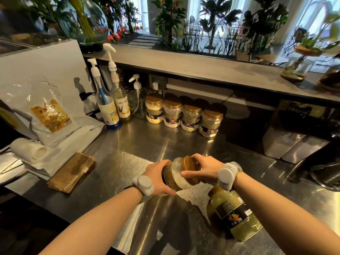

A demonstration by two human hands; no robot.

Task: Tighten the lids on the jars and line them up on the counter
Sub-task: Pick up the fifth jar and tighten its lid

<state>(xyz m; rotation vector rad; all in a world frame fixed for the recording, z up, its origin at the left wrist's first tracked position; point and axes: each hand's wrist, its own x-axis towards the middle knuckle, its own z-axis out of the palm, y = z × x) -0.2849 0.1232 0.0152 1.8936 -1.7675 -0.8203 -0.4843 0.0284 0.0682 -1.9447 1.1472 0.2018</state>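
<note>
Nearest you, under your right forearm: a green jar [237, 216] stands on the steel worktop [128, 144], its lid hidden by the wrist.

Above the worktop, held tilted with its top towards the right: the jar [177, 176] you are working on. Your left hand [159, 176] is wrapped around its body, thumb underneath. Your right hand [202, 171] is clamped on the gold lid [190, 168], fingers over the far rim and thumb on the near side. A grey band sits on each wrist.

To the left: a folded brown cloth [71, 172], a white roll [27, 150], and a plastic pouch [44, 111] with an orange label.

Further back, against the wall under the shelf [202, 70]: a row of four jars [184, 115], gold lids on, upright, side by side and close to touching. Just left of the row: three pump bottles [117, 100].

On the shelf and beyond it: plants [211, 24] and glass vases.
</note>
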